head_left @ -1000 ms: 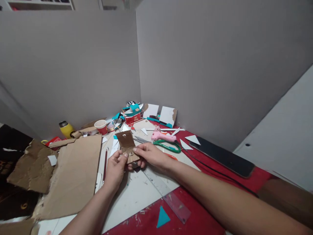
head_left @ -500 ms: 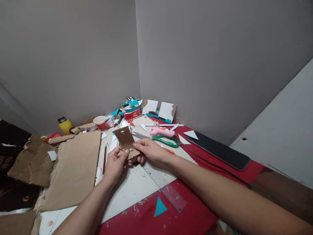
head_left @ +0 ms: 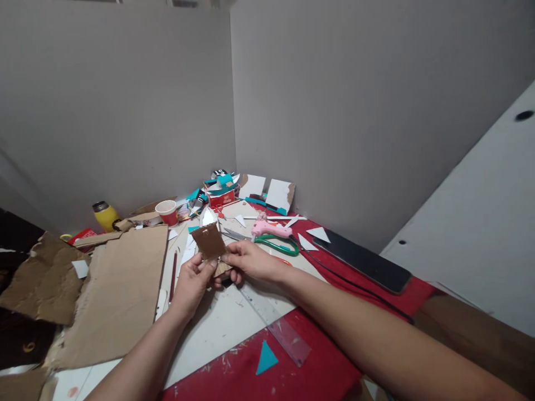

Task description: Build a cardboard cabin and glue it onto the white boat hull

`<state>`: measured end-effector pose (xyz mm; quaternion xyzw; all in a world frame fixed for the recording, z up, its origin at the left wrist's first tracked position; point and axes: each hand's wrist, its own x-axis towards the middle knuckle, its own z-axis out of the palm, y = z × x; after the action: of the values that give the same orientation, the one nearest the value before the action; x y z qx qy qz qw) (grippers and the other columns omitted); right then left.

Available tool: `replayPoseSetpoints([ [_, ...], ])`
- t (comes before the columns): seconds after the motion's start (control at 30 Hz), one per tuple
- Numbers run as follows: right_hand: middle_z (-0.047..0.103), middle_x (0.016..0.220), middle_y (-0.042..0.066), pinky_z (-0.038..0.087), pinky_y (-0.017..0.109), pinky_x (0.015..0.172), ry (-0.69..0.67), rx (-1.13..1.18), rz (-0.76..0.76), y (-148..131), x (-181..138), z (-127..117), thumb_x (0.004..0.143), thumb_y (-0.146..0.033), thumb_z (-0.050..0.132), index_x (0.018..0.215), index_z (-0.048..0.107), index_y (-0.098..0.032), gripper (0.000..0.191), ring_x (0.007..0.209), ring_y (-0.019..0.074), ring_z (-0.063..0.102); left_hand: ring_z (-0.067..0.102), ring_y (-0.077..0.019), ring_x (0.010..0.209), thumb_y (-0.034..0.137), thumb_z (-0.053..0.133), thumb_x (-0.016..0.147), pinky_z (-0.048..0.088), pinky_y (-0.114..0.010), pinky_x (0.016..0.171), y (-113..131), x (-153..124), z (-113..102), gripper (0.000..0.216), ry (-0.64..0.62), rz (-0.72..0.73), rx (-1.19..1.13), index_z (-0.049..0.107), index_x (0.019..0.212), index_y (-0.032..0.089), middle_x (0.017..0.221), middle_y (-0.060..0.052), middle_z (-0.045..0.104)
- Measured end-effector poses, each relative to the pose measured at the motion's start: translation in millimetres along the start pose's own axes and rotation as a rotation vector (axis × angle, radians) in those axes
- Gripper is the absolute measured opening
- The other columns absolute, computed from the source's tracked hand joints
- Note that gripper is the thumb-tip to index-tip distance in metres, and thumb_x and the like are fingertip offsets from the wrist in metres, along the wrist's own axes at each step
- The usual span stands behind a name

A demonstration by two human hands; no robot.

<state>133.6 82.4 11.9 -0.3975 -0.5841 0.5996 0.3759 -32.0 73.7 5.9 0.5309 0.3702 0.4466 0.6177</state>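
Now folded cardboard (head_left: 222, 270), flap (head_left: 209, 241) steeper, pinched by left grip (head_left: 193, 282), right grip (head_left: 256, 260).

Cardboard piece (head_left: 210, 240) between fingers (head_left: 232, 259), bottle (head_left: 107, 218) left of cup (head_left: 168, 215)

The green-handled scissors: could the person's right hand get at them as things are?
Probably yes: the green-handled scissors lie just beyond the right hand, with nothing seen between. But that hand is gripping the folded cardboard, so it would likely need to let go first.
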Motion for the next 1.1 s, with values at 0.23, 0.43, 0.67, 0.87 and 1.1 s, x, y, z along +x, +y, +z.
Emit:
replayPoseSetpoints([
  [0.23, 0.059, 0.053, -0.003, 0.044, 0.016, 0.039, 0.002, -0.002, 0.018, 5, 3, 0, 0.088, -0.022, 0.051, 0.079, 0.056, -0.014, 0.013, 0.04, 0.007, 0.052, 0.056, -0.011, 0.05, 0.032, 0.074, 0.072, 0.047, -0.023, 0.049, 0, 4, -2, 0.031, -0.04, -0.042, -0.053, 0.061, 0.092, 0.012, 0.069, -0.006, 0.069],
  [0.43, 0.056, 0.054, -0.004, 0.041, 0.014, 0.037, 0.013, -0.069, 0.044, 4, 3, 1, 0.089, -0.023, 0.047, 0.076, 0.055, -0.014, 0.017, 0.038, 0.0052, 0.048, 0.059, -0.0126, 0.051, 0.032, 0.075, 0.069, 0.05, -0.024, 0.049, -1, 3, -2, 0.033, -0.029, -0.057, -0.063, 0.06, 0.092, 0.013, 0.07, -0.006, 0.07],
  [0.67, 0.057, 0.054, -0.002, 0.045, 0.019, 0.042, 0.068, -0.369, 0.109, -11, -1, 8, 0.091, -0.025, 0.042, 0.071, 0.053, -0.016, 0.025, 0.042, 0.0082, 0.052, 0.06, -0.0125, 0.05, 0.034, 0.077, 0.066, 0.05, -0.023, 0.048, -5, 4, -5, 0.036, 0.004, -0.055, -0.078, 0.062, 0.088, 0.011, 0.067, -0.006, 0.069],
  [0.87, 0.068, 0.105, 0.012, 0.048, 0.033, 0.079, 0.363, -0.871, 0.052, -42, -17, -32, 0.086, -0.03, 0.055, 0.101, 0.063, -0.017, 0.021, 0.098, 0.0254, 0.063, 0.057, -0.0091, 0.047, 0.025, 0.072, 0.068, 0.048, -0.019, 0.046, -9, 11, -12, 0.027, 0.133, -0.051, -0.142, 0.06, 0.089, 0.013, 0.063, -0.002, 0.067],
  [1.1, 0.062, 0.12, 0.023, 0.043, 0.043, 0.084, 0.405, -1.286, 0.212, -24, -13, -93, 0.079, -0.029, 0.063, 0.119, 0.061, -0.011, 0.044, 0.11, 0.0382, 0.057, 0.047, -0.006, 0.038, 0.026, 0.071, 0.067, 0.039, -0.017, 0.036, -10, 9, -13, 0.023, 0.136, -0.025, -0.169, 0.058, 0.082, 0.014, 0.064, -0.003, 0.068],
])
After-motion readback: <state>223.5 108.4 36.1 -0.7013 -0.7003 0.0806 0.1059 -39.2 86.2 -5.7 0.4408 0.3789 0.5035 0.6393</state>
